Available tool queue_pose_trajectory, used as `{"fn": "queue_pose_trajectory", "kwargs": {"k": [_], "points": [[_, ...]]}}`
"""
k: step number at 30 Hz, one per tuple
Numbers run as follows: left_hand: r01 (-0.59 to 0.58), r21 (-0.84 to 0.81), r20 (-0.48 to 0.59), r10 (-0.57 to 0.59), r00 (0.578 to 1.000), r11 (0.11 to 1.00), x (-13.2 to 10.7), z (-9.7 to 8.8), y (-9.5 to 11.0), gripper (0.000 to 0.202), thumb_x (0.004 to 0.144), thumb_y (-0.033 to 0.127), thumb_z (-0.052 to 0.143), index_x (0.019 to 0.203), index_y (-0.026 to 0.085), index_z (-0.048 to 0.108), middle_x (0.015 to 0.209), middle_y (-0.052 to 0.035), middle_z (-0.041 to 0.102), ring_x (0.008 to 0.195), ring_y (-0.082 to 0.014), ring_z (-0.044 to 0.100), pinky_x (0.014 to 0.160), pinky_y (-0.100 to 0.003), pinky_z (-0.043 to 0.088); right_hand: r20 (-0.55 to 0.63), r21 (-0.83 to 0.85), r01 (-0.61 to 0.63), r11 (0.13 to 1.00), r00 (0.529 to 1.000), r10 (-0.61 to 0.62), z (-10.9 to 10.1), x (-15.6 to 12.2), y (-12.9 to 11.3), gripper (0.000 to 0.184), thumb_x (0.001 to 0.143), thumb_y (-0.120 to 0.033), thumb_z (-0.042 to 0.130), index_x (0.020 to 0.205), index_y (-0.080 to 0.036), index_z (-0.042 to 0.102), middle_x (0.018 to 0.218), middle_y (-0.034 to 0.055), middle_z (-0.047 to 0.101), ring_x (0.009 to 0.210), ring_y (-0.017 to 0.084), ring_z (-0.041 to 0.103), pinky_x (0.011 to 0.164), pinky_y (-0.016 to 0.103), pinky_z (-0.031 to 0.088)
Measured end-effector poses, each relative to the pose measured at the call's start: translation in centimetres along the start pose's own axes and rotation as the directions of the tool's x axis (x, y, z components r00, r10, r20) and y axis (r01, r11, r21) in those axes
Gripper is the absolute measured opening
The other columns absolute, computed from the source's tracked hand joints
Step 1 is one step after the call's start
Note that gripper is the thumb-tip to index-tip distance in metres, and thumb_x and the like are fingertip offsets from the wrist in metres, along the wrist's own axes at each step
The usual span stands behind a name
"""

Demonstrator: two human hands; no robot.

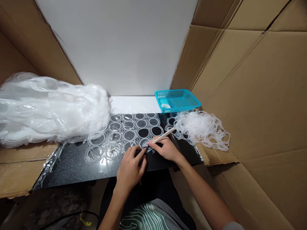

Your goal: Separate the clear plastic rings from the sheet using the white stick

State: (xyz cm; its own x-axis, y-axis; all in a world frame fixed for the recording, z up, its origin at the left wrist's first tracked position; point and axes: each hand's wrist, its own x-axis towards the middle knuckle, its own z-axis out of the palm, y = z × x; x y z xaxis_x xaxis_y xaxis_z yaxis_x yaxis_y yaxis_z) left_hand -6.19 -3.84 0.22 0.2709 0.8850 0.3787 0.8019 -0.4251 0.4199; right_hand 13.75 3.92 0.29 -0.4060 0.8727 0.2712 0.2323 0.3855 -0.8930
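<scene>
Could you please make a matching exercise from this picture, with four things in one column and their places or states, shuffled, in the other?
Column one:
1. Turquoise basket
2. Large plastic pile
3. Right hand
4. Left hand

Column two:
A. Holds a white stick
B. Is at the near edge of the ringed sheet
C. Has a pale piece inside
D. Is heaped at the far left

Right pairs: 1-C, 2-D, 3-A, 4-B

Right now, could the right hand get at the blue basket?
Probably yes: nothing tall stands between the right hand and the blue basket, though that hand's fingers hold a white stick.
</scene>
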Motion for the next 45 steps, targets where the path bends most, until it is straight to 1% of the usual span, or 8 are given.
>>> {"fn": "queue_pose_trajectory", "kwargs": {"k": [9, 20, 26, 30, 34, 41, 43, 45], "points": [[0.088, 0.056, 0.055, -0.091, 0.994, 0.995, 0.6, -0.2, 0.5, 0.024, 0.100, 0.026, 0.055, 0.123, 0.024, 0.062, 0.120, -0.0089, 0.060, 0.114, -0.0305, 0.056, 0.097, -0.049, 0.050, 0.000, -0.008, 0.016, 1.000, 1.000, -0.016, 0.0, -0.1, 0.0, 0.023, 0.099, -0.038, 0.065, 0.095, -0.024, 0.082, 0.101, 0.0053, 0.081, 0.098, 0.023, 0.076, 0.094, 0.037, 0.060], [0.075, 0.037, 0.070, -0.077, 0.995, 0.997, 0.5, -0.2, 0.4, 0.026, 0.102, 0.026, 0.054, 0.126, 0.024, 0.061, 0.121, -0.0093, 0.058, 0.114, -0.0296, 0.054, 0.097, -0.049, 0.050, 0.023, -0.036, 0.026, 0.999, 0.999, -0.025, 0.0, -0.3, 0.0, 0.022, 0.099, -0.038, 0.065, 0.096, -0.024, 0.082, 0.100, 0.0054, 0.081, 0.098, 0.023, 0.075, 0.095, 0.038, 0.059], [0.052, 0.040, 0.053, -0.054, 0.997, 0.998, 0.4, -0.2, 0.4, 0.029, 0.101, 0.025, 0.055, 0.128, 0.026, 0.063, 0.118, -0.0081, 0.060, 0.111, -0.0289, 0.056, 0.095, -0.047, 0.051, 0.048, -0.169, 0.096, 0.981, 0.995, -0.089, 0.0, -0.5, 0.2, 0.019, 0.101, -0.032, 0.063, 0.101, -0.026, 0.081, 0.101, 0.0037, 0.081, 0.103, 0.023, 0.074, 0.100, 0.040, 0.055], [0.029, 0.063, 0.041, -0.032, 0.999, 0.998, 0.2, -0.3, 0.4, 0.030, 0.099, 0.021, 0.056, 0.128, 0.027, 0.065, 0.117, -0.0084, 0.061, 0.109, -0.0292, 0.055, 0.092, -0.046, 0.051, 0.141, -0.291, 0.253, 0.922, 0.965, -0.220, -0.1, -1.0, -0.1, 0.020, 0.104, -0.026, 0.059, 0.111, -0.028, 0.078, 0.112, 0.0022, 0.080, 0.109, 0.022, 0.071, 0.103, 0.042, 0.052], [0.011, 0.074, 0.045, -0.014, 0.999, 0.997, 0.1, -0.3, 0.5, 0.026, 0.098, 0.017, 0.057, 0.121, 0.025, 0.068, 0.117, -0.0090, 0.062, 0.109, -0.0290, 0.055, 0.091, -0.045, 0.051, 0.235, -0.394, 0.405, 0.825, 0.912, -0.336, 0.0, -1.4, -0.6, 0.023, 0.105, -0.021, 0.055, 0.117, -0.024, 0.075, 0.116, 0.0053, 0.079, 0.105, 0.023, 0.072, 0.096, 0.041, 0.054], [0.080, 0.044, 0.024, -0.082, 0.996, 0.996, 0.5, -0.1, 0.3, 0.020, 0.099, 0.022, 0.058, 0.115, 0.026, 0.070, 0.114, -0.0073, 0.062, 0.110, -0.0286, 0.056, 0.092, -0.046, 0.050, 0.250, -0.566, 0.460, 0.684, 0.887, -0.389, 0.4, -1.3, -0.4, 0.025, 0.107, -0.025, 0.053, 0.121, -0.020, 0.073, 0.109, 0.0092, 0.080, 0.097, 0.025, 0.072, 0.083, 0.039, 0.052], [0.081, 0.011, 0.017, -0.081, 0.997, 0.997, 0.4, -0.1, 0.1, 0.018, 0.100, 0.022, 0.058, 0.113, 0.025, 0.070, 0.114, -0.0072, 0.062, 0.112, -0.0284, 0.056, 0.093, -0.046, 0.050, 0.235, -0.544, 0.439, 0.715, 0.898, -0.372, 0.6, -1.2, -0.3, 0.025, 0.107, -0.026, 0.054, 0.120, -0.020, 0.075, 0.110, 0.0092, 0.080, 0.097, 0.025, 0.072, 0.085, 0.040, 0.051], [0.059, -0.019, 0.009, -0.059, 0.998, 0.998, 0.2, -0.2, -0.1, 0.022, 0.100, 0.020, 0.058, 0.117, 0.026, 0.070, 0.116, -0.0071, 0.062, 0.112, -0.0276, 0.056, 0.093, -0.045, 0.050, 0.170, -0.472, 0.358, 0.806, 0.934, -0.315, 0.7, -1.1, -0.2, 0.024, 0.106, -0.026, 0.055, 0.116, -0.023, 0.077, 0.110, 0.0070, 0.081, 0.098, 0.024, 0.073, 0.090, 0.040, 0.052]]}}
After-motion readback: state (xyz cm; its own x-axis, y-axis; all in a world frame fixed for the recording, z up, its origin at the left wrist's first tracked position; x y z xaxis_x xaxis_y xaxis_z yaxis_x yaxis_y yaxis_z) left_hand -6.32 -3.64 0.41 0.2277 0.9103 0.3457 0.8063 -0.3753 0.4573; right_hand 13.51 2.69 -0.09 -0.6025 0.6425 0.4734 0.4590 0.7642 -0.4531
